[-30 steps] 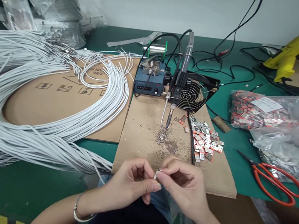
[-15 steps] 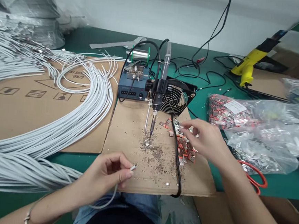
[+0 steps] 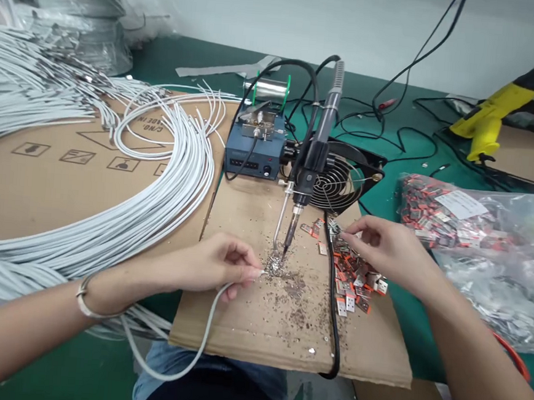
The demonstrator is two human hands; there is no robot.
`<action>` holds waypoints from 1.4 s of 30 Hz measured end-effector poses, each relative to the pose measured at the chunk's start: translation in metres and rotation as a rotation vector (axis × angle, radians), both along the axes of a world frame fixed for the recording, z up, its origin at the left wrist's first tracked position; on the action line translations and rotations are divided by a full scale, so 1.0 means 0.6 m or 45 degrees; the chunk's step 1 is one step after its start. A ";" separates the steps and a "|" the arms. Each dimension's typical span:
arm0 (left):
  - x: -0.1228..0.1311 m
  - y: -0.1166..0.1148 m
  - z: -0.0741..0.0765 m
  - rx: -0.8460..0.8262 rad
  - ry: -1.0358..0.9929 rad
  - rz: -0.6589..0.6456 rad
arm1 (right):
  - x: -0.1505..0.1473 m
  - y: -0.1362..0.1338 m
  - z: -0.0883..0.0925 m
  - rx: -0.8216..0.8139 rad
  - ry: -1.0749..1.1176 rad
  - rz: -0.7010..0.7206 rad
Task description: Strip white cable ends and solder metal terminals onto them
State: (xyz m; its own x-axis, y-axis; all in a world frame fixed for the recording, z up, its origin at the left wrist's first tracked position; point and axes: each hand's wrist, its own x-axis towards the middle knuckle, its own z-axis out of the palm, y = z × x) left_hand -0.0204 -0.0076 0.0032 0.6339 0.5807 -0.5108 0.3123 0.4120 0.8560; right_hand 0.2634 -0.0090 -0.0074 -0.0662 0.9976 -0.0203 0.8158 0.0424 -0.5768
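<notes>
My left hand (image 3: 229,265) pinches a white cable (image 3: 208,328) close to its tip; the cable loops down over my lap. The cable's end lies by the heap of solder bits (image 3: 275,263), just left of the soldering iron's tip (image 3: 286,251). The soldering iron (image 3: 314,157) is clamped tip-down in a stand. My right hand (image 3: 383,249) is over the small metal connector parts (image 3: 334,228) at the far end of the pile, thumb and forefinger closed around one. Below it lie orange-and-silver USB connectors (image 3: 346,286).
A black cord (image 3: 331,291) crosses the cardboard (image 3: 256,341). Behind stand a blue solder station (image 3: 252,152), a solder spool (image 3: 271,89) and a black fan (image 3: 342,181). Bundled white cables (image 3: 174,199) lie left; connector bags (image 3: 460,215) and a yellow heat gun (image 3: 496,113) are right.
My left hand has moved forward and right, bringing the cable's end to the solder heap. My right thumb and forefinger have come together at the metal parts. The view has shifted leftward.
</notes>
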 end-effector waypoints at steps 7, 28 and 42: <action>0.024 0.019 -0.014 -0.019 -0.045 0.015 | -0.075 -0.048 -0.002 -0.479 0.838 0.146; 0.030 0.012 -0.019 -0.152 0.040 0.108 | -0.131 -0.055 -0.039 -0.619 1.423 -0.090; 0.032 0.010 -0.015 -0.079 0.021 0.098 | -0.133 -0.049 -0.025 -0.777 1.425 -0.139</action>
State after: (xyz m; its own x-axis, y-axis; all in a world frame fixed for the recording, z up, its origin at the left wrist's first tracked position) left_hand -0.0014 -0.0013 -0.0061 0.5803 0.5939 -0.5573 0.2914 0.4876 0.8230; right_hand 0.1833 -0.0384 -0.0223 -0.2625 0.8477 -0.4610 -0.1427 -0.5066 -0.8503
